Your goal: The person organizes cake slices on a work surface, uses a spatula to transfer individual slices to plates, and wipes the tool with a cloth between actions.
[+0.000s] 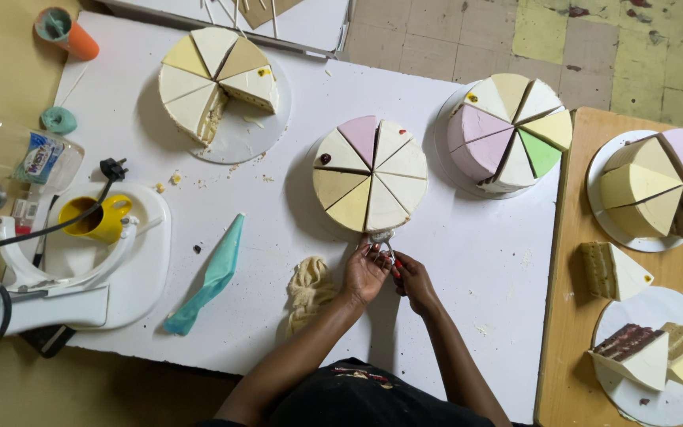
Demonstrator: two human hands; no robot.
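My left hand [365, 271] and my right hand [413, 278] meet just below a round sliced cake [370, 174] of cream, white and pink wedges on the white table [468, 261]. Together the fingers pinch a small silvery wrapper-like piece [381, 236] at the cake's near edge. The piece is too small to make out clearly. A crumpled beige cloth [310, 286] lies beside my left wrist.
A teal piping bag [211, 278] lies to the left. A stand mixer [17, 277] with a yellow cup [96, 219] fills the left edge. Other sliced cakes [216, 79] [507, 130] sit further back. A wooden table [571, 316] on the right carries more cake slices [614, 270].
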